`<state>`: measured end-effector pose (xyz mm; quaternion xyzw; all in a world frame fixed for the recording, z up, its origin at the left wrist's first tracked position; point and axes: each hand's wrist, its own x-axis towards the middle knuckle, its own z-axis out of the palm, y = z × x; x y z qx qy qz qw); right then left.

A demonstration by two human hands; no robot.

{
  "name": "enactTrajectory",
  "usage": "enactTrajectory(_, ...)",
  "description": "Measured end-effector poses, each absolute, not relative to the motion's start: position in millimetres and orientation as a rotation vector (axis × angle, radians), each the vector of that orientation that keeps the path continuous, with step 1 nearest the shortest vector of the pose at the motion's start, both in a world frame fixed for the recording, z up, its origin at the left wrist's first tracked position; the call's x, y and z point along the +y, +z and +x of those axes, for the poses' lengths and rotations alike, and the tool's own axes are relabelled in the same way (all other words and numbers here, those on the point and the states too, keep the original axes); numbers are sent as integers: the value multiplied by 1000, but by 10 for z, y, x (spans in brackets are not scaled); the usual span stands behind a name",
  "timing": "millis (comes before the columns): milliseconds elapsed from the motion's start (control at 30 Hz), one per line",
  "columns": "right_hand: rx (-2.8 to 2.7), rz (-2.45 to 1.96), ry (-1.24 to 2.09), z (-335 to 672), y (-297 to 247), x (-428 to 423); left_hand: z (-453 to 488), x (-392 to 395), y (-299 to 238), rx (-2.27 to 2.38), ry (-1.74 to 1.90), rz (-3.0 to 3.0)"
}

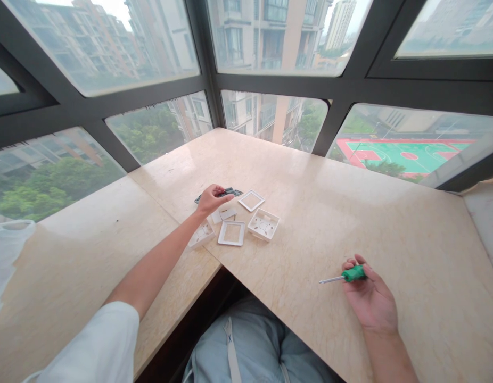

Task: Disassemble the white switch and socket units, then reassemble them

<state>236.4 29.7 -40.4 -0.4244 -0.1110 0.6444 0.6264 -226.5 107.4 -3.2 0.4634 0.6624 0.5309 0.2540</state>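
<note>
My left hand (pixel 213 199) reaches out over the far middle of the counter, its fingers closed on a small dark grey piece (pixel 231 192). Flat dark parts lie under and beside that hand, partly hidden by it. Nearest to it are white plates (pixel 223 214), two white square frames (pixel 252 200) and two white mounting boxes (pixel 264 225); the left box is partly covered by my forearm. In my right hand (pixel 369 300), palm up, rests a screwdriver with a green handle (pixel 353 273). Its metal shaft points left, above the counter.
The beige marble-look counter (pixel 310 213) has a front edge with a corner cut in before my lap. Dark window frames (pixel 208 64) rise along its back. A white plastic bag (pixel 7 260) lies at the far left.
</note>
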Motion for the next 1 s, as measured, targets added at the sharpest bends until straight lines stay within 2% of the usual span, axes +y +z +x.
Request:
enactTrajectory(533,-214,-982,1477,2354,-375,292,-2249,1030,46,1722,1527,1122)
enactTrajectory(700,-261,-976,1463,2366,-417,295,-2351,1071,66,1710,1599,904)
enactTrajectory(1000,-249,-994,1475,2328,-346,280,-2445,1071,0,1701,1316,639)
